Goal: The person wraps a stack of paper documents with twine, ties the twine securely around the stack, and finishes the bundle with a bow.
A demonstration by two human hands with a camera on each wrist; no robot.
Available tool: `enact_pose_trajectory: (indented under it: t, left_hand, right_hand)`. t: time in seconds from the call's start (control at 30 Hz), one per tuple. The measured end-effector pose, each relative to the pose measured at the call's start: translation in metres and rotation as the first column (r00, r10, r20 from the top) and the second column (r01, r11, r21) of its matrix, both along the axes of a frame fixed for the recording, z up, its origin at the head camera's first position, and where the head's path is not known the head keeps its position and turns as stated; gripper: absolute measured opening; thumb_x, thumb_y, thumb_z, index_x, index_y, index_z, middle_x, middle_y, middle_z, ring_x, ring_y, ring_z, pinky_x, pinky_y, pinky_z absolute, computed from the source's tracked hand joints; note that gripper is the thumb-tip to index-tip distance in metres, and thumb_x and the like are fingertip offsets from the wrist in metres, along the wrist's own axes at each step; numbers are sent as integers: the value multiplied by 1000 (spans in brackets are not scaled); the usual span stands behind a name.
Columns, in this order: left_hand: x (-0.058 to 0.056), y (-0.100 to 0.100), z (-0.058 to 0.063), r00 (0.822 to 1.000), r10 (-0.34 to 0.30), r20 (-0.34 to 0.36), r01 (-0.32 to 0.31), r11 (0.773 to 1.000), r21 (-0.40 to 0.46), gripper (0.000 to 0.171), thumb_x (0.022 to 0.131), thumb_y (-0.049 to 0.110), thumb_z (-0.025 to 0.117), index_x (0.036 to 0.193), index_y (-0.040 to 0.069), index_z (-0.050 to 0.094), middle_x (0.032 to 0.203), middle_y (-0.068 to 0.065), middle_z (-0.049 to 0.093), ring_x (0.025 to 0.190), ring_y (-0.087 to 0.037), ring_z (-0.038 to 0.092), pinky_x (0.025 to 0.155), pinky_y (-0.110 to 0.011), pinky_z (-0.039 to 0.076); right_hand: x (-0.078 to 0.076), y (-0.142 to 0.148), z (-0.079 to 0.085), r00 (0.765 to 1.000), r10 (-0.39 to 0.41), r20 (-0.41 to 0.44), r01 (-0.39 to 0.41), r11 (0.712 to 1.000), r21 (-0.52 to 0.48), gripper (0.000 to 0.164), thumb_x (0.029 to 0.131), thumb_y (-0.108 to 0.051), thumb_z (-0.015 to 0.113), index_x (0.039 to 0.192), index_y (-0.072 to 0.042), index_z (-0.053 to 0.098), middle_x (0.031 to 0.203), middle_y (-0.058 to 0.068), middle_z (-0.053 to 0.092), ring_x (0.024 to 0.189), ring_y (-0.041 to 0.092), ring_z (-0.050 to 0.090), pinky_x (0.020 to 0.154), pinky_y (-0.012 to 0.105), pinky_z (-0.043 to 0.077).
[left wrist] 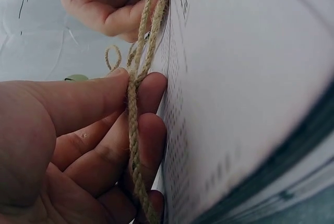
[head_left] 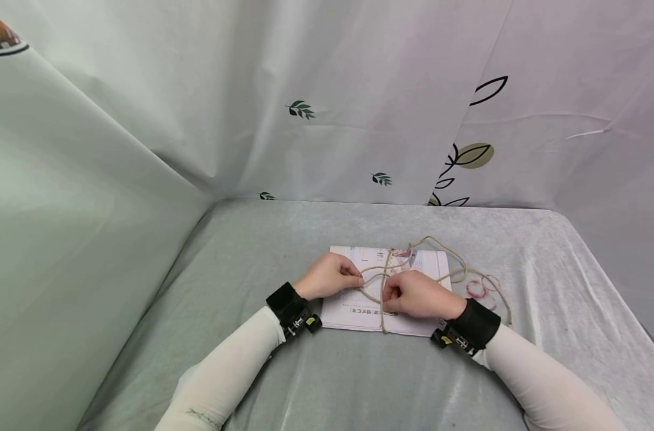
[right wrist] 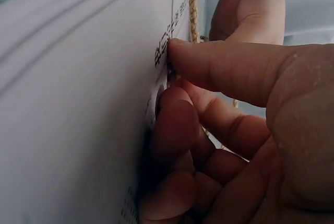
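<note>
A stack of folded, printed newspaper (head_left: 348,311) lies flat, with tan twine (head_left: 382,320) running across its middle from front to back. My left hand (head_left: 329,276) is over the stack's left part and pinches the twine (left wrist: 133,130) between thumb and fingertips, as the left wrist view shows. Just right of the crossing strand, my right hand (head_left: 420,294) is bent close over the paper, its thumb and fingers pinching the twine at the print. The exact grip is partly hidden behind the fingers. A loose loop of twine spans the two hands.
More twine (head_left: 456,254) trails in loops past the stack's back right corner onto the grey cloth-covered table (head_left: 240,257). Pinkish-red loops (head_left: 476,289) lie beside it. A pale curtain (head_left: 359,149) with leaf prints stands behind, another sheet to the left.
</note>
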State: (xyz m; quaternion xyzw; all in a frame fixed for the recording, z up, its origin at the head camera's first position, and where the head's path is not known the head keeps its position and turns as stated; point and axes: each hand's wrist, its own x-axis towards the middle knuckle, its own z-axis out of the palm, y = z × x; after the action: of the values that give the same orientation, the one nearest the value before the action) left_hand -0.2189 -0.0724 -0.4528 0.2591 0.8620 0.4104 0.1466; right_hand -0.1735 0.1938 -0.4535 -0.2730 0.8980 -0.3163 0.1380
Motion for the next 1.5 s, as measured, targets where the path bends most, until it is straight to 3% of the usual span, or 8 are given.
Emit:
enact_pose_trajectory:
  t: [0.27, 0.47, 0.73, 1.0, 1.17, 1.33, 1.43, 1.5]
  left_hand:
    - [1, 1, 0, 1000, -11, 28, 11, 1000, 7, 8, 100, 21, 87, 99, 14, 86, 82, 11, 76, 69, -5, 59, 65, -24, 44]
    - [1, 1, 2, 999, -21, 26, 21, 1000, -4, 8, 99, 21, 86, 101, 13, 84, 83, 10, 75, 73, -7, 61, 67, -25, 47]
    - [-1, 1, 2, 1000, -24, 9, 24, 1000, -17, 10, 100, 20, 85, 106, 12, 83, 88, 8, 75, 77, -8, 64, 71, -25, 50]
    - [-2, -1, 1, 999, -32, 10, 32, 999, -18, 10, 100, 20, 85, 105, 11, 82, 88, 8, 75, 76, -7, 64, 69, -25, 51]
    - [-1, -1, 3, 999, -33, 10, 33, 999, -17, 11, 100, 20, 85, 106, 11, 82, 89, 7, 75, 78, -8, 64, 71, -26, 51]
    - [1, 2, 6, 999, -23, -39, 22, 1000, -15, 10, 101, 21, 84, 107, 13, 82, 89, 8, 72, 81, -7, 63, 77, -26, 51]
    - [4, 5, 8, 996, -25, -83, 25, 1000, 8, 10, 102, 22, 84, 108, 14, 83, 90, 9, 72, 82, -6, 63, 80, -26, 51]
    - [7, 7, 10, 994, -42, -100, 46, 998, 35, 13, 102, 23, 84, 110, 12, 83, 92, 9, 72, 85, -5, 64, 82, -26, 52]
  right_hand:
    - [-2, 14, 8, 993, 115, -27, -112, 990, 88, 26, 93, -8, 76, 76, -24, 66, 70, -16, 54, 63, 2, 49, 66, 26, 43]
    - [-4, 33, 19, 977, 197, 83, -208, 968, 141, 27, 88, -5, 73, 73, -25, 62, 67, -18, 49, 60, 1, 44, 64, 24, 37]
    - [-7, 55, 34, 957, 162, 242, -206, 964, 166, 26, 84, -6, 71, 69, -22, 58, 65, -15, 49, 58, 4, 48, 59, 24, 37]
    - [-14, 73, 40, 955, 85, 283, -147, 967, 206, 24, 80, -5, 73, 66, -21, 60, 63, -13, 50, 57, 5, 47, 57, 23, 35]
    - [-18, 80, 43, 955, 111, 274, -141, 986, 93, 26, 86, -2, 71, 72, -18, 56, 67, -12, 48, 61, 5, 46, 59, 22, 35]
    - [-22, 82, 44, 963, 98, 250, -79, 993, -85, 14, 93, -2, 71, 86, -13, 65, 79, -2, 61, 58, 4, 48, 51, 22, 37]
    - [-24, 80, 42, 975, 53, 215, -17, 986, -164, 8, 96, -3, 71, 93, -11, 70, 86, 3, 68, 63, 9, 55, 55, 25, 43]
    - [-25, 78, 40, 982, 25, 186, 16, 977, -215, 6, 99, -4, 70, 97, -9, 72, 90, 5, 70, 74, 16, 63, 67, 28, 52]
